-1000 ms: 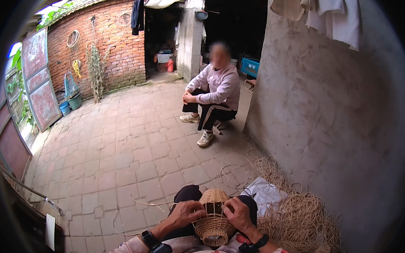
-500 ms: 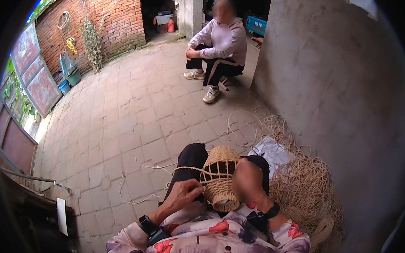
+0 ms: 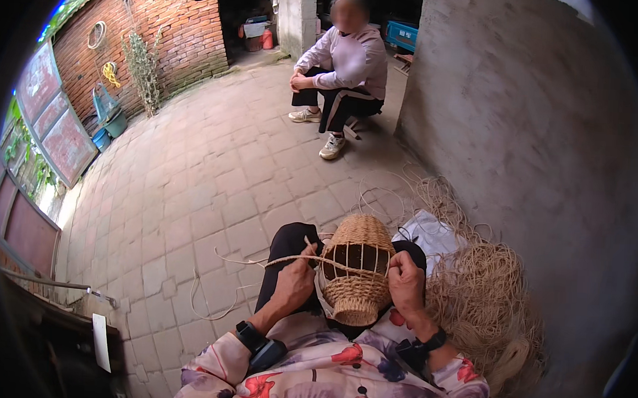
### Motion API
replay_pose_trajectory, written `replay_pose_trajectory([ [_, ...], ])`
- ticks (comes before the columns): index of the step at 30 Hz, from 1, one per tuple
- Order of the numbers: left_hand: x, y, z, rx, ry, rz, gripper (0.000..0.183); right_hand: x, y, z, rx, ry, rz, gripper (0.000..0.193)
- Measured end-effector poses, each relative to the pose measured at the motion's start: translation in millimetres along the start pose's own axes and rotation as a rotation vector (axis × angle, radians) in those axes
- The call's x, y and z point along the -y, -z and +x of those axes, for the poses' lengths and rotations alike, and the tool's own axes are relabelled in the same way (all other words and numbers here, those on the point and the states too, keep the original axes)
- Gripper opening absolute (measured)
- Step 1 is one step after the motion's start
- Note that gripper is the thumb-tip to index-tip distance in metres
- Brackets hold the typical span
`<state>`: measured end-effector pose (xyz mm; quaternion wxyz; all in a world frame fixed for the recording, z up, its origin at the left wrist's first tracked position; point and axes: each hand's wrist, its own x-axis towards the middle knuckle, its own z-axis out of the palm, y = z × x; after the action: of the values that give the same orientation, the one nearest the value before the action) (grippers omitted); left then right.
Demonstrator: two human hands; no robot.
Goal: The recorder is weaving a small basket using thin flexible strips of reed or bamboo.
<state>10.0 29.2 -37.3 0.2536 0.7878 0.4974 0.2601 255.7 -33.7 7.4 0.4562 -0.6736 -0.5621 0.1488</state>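
A tan woven basket (image 3: 361,233) lies between my knees, its narrow collar toward me. Bare upright strands (image 3: 359,258) cross a dark open band around its middle. My left hand (image 3: 295,278) is closed at the basket's left, pinching a twisted straw cord (image 3: 288,259) that runs across to the woven part. My right hand (image 3: 406,281) is curled at the right side of the open band, gripping the basket's edge; its fingertips are partly hidden. Loose cord ends trail left past my knee.
A large heap of loose straw cord (image 3: 482,295) lies to my right beside the plastered wall (image 3: 528,137), with a white sheet (image 3: 431,236) next to it. Ahead, another person (image 3: 350,65) sits low with hands together. Paving (image 3: 177,193) stretches left toward a metal gate (image 3: 59,113).
My left hand has closed and lifted slightly, now with the cord in it. My right hand has shifted a little right and come into focus. The basket has moved slightly right.
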Motion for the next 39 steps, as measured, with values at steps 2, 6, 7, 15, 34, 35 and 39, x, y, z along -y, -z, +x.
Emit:
replay_pose_trajectory([
  [2, 1, 1, 11, -0.058, -0.034, -0.442, 0.059, 0, -5, -3, -0.036, -0.006, 0.039, 0.007],
  [6, -32, 26, 12, -0.043, 0.156, -0.679, 0.051, -12, -14, -6, -0.053, -0.011, 0.069, 0.006],
  [7, -47, 30, 13, -0.135, 0.262, -0.823, 0.034, -14, -12, -6, -0.06, -0.019, 0.073, 0.006],
  [15, -57, 23, -12, 0.182, 0.325, -0.795, 0.023, -11, -17, -7, -0.072, 0.0, 0.069, 0.007],
  [34, -74, 19, 18, 0.199, 0.617, -1.332, 0.034, -4, -18, -15, -0.079, 0.064, -0.037, 0.009],
  [35, -74, 18, 17, 0.249, 0.581, -1.382, 0.037, -3, -18, -15, -0.079, 0.066, -0.047, 0.009],
  [39, -68, 20, 25, 0.412, 0.514, -1.4, 0.039, -2, -21, -15, -0.088, 0.104, -0.055, 0.009],
])
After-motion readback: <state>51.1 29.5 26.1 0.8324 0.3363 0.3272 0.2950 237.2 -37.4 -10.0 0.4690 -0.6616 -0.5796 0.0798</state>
